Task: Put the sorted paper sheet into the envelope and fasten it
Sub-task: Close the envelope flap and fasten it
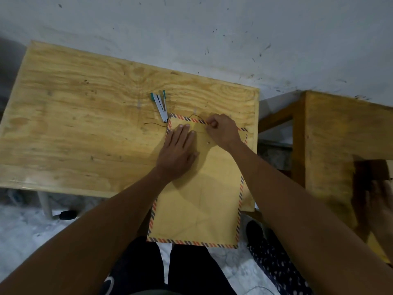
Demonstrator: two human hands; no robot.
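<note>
A large brown envelope (202, 199) with a red-and-blue striped border lies on the wooden table (85, 116), its lower end hanging over the front edge. The flap at the far end is folded down. My left hand (177, 154) lies flat on the envelope's upper left part, fingers spread toward the flap. My right hand (221, 129) is closed at the flap's top edge, pinching a thin dark string (196, 116). A small metal eyelet (209, 143) shows just below that hand. No paper sheet is visible.
A silver stapler with teal ends (160, 106) lies open just beyond the envelope's far left corner. Another dark string piece (155, 124) lies on the table. A second wooden table (331, 145) stands at the right. A polka-dot cloth (274, 260) lies on the floor.
</note>
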